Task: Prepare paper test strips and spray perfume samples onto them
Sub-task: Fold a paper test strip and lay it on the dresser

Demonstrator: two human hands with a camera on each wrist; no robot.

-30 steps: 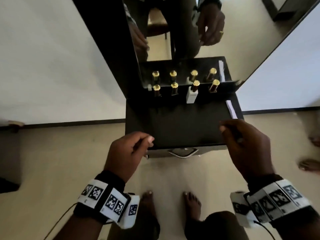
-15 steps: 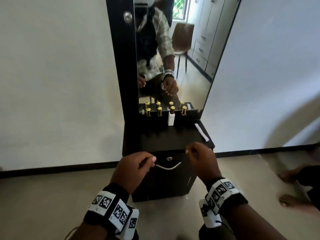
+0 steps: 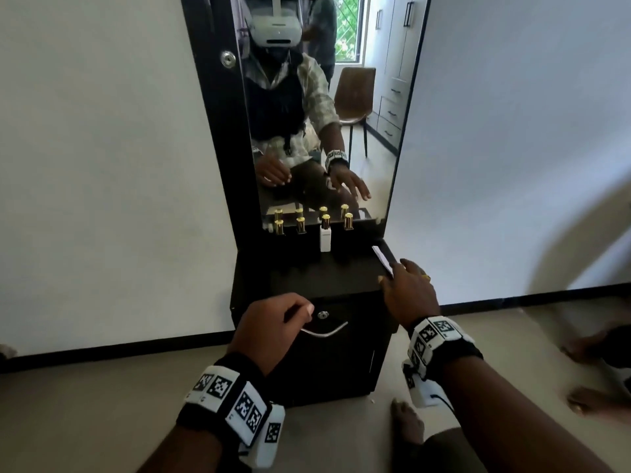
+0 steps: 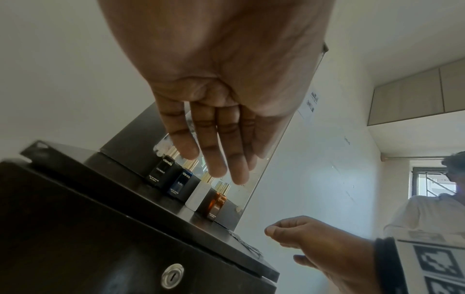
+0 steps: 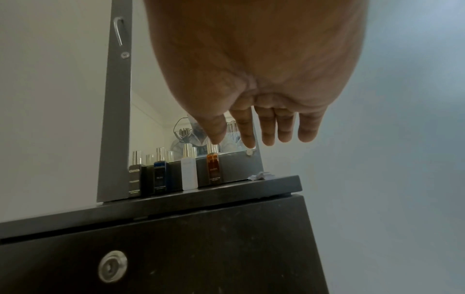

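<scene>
A person faces a small black dressing cabinet (image 3: 307,278) with a tall mirror (image 3: 358,97) rising behind it. Four perfume bottles with gold caps stand in a row on the cabinet top against the mirror's foot: a black bottle (image 5: 134,179), a blue bottle (image 5: 160,175), a white bottle (image 3: 325,237) and an amber bottle (image 5: 214,169). A small stack of white paper test strips (image 3: 382,262) lies at the top's right edge, well apart from the bottles.

The right hand (image 3: 408,295) reaches over the cabinet's front right corner, fingers extended and slightly parted; its fingertips are at the near end of the strips, though actual contact cannot be made out. The left hand (image 3: 269,327) hangs in front of the cabinet door near a curved metal handle (image 3: 327,331) and a round lock (image 3: 323,314), fingers loosely bent and holding nothing.
</scene>
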